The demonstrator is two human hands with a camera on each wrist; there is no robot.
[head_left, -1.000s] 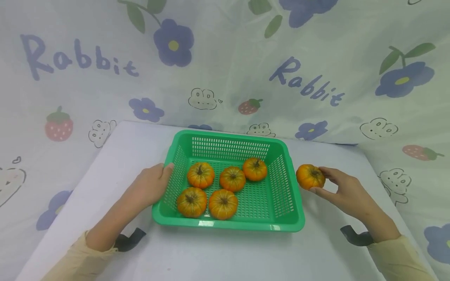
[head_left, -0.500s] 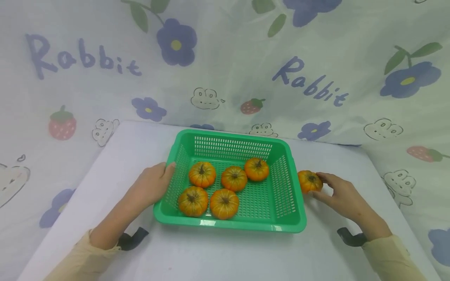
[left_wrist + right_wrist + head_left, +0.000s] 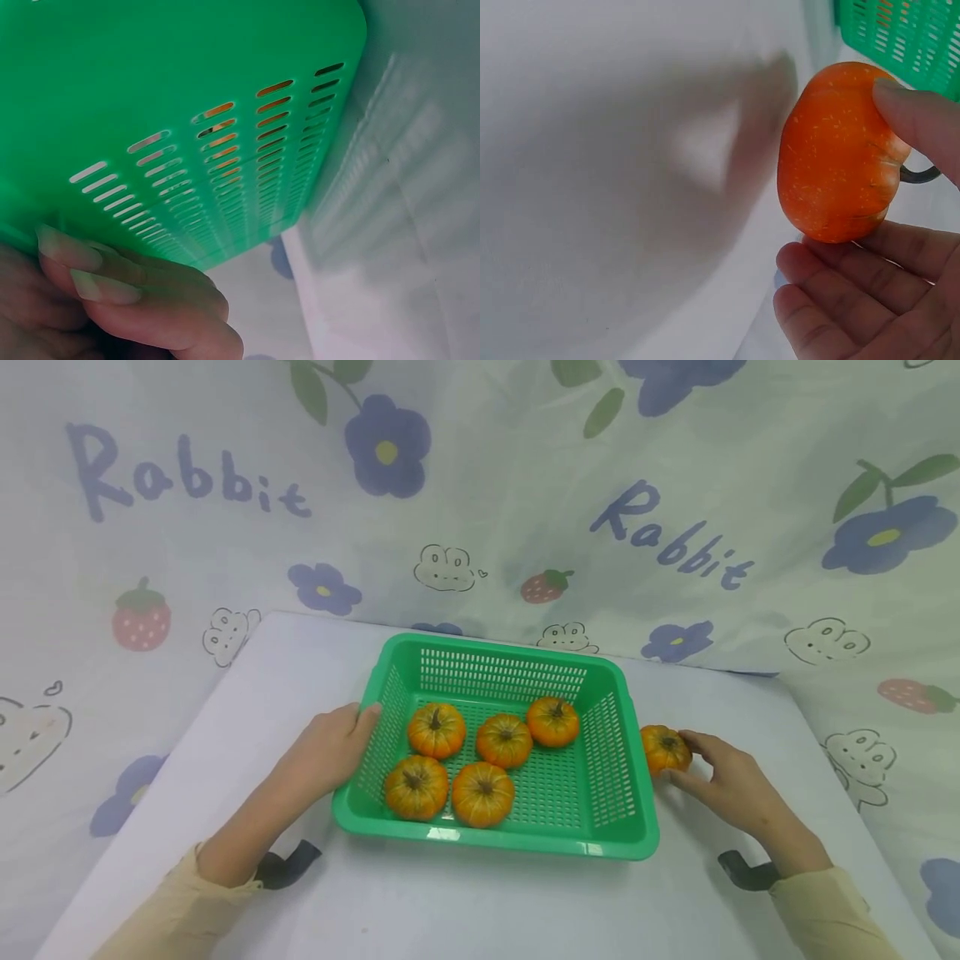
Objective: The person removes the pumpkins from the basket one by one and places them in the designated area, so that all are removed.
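Observation:
A small orange pumpkin (image 3: 663, 750) is just outside the right wall of the green plastic basket (image 3: 495, 847). My right hand (image 3: 738, 785) pinches it between thumb and fingers; in the right wrist view the thumb (image 3: 919, 124) lies on one side and fingertips touch the other. At the basket's left side, my left hand (image 3: 330, 747) grips the rim, its fingers (image 3: 150, 300) curled below the slotted wall in the left wrist view. Several more pumpkins (image 3: 483, 793) sit inside the basket, mostly toward its left and middle, stems up.
White cloth covers the table (image 3: 480, 910). Behind it hangs a curtain (image 3: 510, 485) printed with flowers, rabbits and strawberries. A dark curved strap piece (image 3: 288, 867) shows by the left wrist, and another (image 3: 746, 870) by the right.
My right hand has lowered the pumpkin beside the basket's right wall, where the rim now partly overlaps it. My left hand has kept its grip; the whole view has shifted slightly.

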